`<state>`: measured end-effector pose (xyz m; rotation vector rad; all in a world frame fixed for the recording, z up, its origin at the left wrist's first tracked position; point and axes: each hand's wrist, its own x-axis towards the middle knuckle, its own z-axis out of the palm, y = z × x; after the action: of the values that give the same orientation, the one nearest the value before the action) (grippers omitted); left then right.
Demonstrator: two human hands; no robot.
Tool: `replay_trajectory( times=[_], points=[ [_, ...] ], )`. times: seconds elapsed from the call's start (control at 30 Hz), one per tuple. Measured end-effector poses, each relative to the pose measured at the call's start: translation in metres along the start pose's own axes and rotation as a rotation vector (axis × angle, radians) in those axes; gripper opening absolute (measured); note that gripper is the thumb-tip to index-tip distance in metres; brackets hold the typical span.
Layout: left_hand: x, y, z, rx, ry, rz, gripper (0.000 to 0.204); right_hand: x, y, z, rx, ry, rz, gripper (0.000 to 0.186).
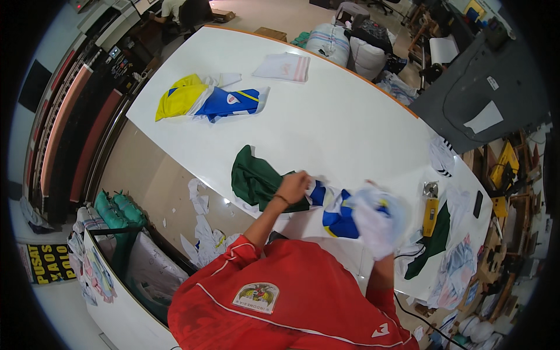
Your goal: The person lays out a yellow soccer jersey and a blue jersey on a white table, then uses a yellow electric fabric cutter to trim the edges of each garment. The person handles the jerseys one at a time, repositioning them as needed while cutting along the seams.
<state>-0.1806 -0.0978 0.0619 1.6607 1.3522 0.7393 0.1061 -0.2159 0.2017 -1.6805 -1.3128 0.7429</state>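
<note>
White cloth point(379, 224) bunches at my blurred right hand point(372, 189), apparently gripped, over the counter point(326, 116). Looks light, limp; best pinched at an edge. My left hand point(294, 186) is at dark green fabric point(254, 175); can't tell its grip.

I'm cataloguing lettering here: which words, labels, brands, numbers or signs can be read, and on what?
I locate wording without copying it.
Black sign: large yellow letters, readable.
Red top, crest patch: small lettering, readable.
White sack: marks too blurred.
Blue garment's badge: too small.
</note>
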Motion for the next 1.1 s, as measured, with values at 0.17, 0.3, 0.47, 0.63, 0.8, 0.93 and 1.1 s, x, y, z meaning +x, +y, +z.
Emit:
replay_trajectory(
  times=[0.17,0.3,0.47,0.63,0.8,0.93,1.1],
  points=[
    [0.031,-0.022,0.009,-0.003,0.14,0.136,0.027,-0.02,0.073,0.139,-0.433,-0.539,-0.052,0.088],
    [0.091,-0.106,-0.082,0.153,0.531,-0.012,0.029,-0.03,0.06,0.2,-0.793,-0.656,-0.409,0.087],
    [0.169,-0.203,-0.203,0.719,0.664,0.159,0.074,-0.009,0.059,0.211,-0.801,-0.689,-0.559,0.068],
    [0.189,-0.214,-0.214,0.813,0.477,0.039,0.089,0.021,0.065,0.214,-0.717,-0.742,-0.372,0.064],
    [0.181,-0.191,-0.178,0.884,0.325,-0.317,0.067,0.041,0.101,0.119,0.545,-0.573,0.16,0.059],
    [0.157,-0.223,-0.177,0.689,0.524,-0.033,0.041,0.046,0.173,-0.023,0.56,-0.088,0.091,0.06],
    [0.125,-0.192,-0.177,0.105,0.617,0.181,0.035,-0.005,0.176,-0.261,-0.268,0.899,0.241,0.061]
  ],
)
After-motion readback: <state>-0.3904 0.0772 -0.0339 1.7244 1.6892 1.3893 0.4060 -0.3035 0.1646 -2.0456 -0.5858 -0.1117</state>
